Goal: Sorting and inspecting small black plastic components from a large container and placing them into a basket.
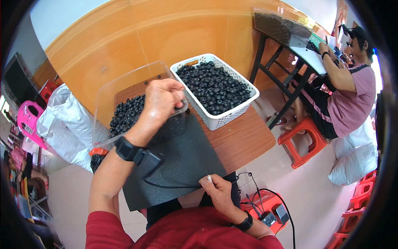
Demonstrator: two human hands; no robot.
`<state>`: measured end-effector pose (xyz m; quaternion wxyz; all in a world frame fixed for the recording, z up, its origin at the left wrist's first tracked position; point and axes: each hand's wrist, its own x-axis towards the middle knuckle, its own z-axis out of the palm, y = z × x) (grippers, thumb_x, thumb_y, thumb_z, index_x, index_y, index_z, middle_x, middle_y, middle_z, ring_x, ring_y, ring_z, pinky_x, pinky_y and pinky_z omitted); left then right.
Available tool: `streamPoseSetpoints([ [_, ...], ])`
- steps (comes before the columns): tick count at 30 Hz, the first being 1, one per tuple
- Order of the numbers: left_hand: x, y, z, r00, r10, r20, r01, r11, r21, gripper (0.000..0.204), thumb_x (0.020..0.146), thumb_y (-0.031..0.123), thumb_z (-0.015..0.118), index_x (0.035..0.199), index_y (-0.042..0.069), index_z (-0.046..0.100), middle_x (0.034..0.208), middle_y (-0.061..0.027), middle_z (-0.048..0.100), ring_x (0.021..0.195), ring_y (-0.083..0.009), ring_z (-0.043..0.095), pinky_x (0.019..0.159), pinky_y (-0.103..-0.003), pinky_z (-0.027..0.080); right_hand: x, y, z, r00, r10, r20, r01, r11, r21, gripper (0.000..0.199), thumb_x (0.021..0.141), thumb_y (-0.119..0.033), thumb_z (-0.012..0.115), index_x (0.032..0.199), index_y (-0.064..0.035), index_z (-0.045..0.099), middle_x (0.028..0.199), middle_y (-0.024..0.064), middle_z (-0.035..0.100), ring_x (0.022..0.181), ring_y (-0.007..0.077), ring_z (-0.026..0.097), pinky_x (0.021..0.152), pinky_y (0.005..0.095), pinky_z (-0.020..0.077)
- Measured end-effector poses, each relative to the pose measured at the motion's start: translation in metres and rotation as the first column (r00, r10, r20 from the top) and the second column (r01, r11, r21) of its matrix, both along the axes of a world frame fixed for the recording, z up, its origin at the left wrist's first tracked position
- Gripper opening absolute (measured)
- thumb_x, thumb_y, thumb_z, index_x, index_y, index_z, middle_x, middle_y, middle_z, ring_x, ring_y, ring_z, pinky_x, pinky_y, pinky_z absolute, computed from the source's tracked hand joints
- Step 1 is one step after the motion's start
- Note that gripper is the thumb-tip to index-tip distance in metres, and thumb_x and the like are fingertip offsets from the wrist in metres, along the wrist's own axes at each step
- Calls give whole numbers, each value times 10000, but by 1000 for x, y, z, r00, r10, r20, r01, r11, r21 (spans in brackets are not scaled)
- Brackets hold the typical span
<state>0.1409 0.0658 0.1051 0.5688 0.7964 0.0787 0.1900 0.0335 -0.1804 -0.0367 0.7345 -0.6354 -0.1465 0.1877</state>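
Note:
My left hand (163,99) reaches forward over the rim between two containers, its fingers pinched, with a dark round bead (182,102) showing at the fingertips. Below it, at the left, a clear plastic bin (99,112) holds black beads (126,114), partly hidden by my wrist. Just right of the hand stands a white perforated basket (224,120) filled with similar black beads (215,87). My right hand (217,193) rests near the front edge of a dark mat (182,153), fingers curled closed, a small white bit at the thumb; what they hold cannot be made out.
A wooden board (244,137) lies under the basket. A black cable (170,186) runs from my left wrist device past my right hand. A red stool (273,203) with electronics stands at lower right. White sacks (68,120) stand at left; a person (352,87) works at a table at right.

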Motion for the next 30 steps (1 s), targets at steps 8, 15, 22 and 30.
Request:
streamPoseSetpoints([
  [8, -61, 111, -4, 903, 98, -418, 86, 913, 398, 116, 808, 54, 716, 892, -25, 699, 734, -71, 676, 596, -126, 623, 485, -257, 468, -6, 13, -9, 996, 74, -48, -74, 997, 4, 135, 945, -115, 645, 894, 9, 660, 759, -68, 536, 708, 20, 450, 607, 208, 388],
  [15, -70, 125, -19, 887, -38, -461, 277, 841, 464, 113, 744, 67, 742, 828, -7, 732, 670, -105, 688, 606, -177, 656, 567, -322, 497, -7, 15, -10, 994, 75, -75, -78, 997, -31, 127, 937, -108, 655, 883, 6, 657, 754, -70, 532, 700, 18, 443, 598, 205, 374],
  [22, -65, 113, -19, 888, -30, -460, 271, 841, 469, 101, 767, 70, 738, 819, -11, 706, 651, -29, 638, 602, -111, 593, 555, -280, 471, -7, 12, -11, 998, 42, -52, -43, 999, -5, 133, 941, -115, 641, 891, 3, 675, 692, -62, 537, 607, 7, 433, 529, 187, 331],
  [30, -72, 126, -25, 936, 7, -351, 96, 957, 275, 85, 759, 50, 741, 794, 8, 676, 674, -2, 624, 599, -95, 564, 532, -242, 438, -8, 11, -7, 997, 75, -28, -75, 997, -34, 174, 947, -156, 662, 874, 1, 650, 745, -71, 520, 696, 19, 431, 587, 207, 369],
])
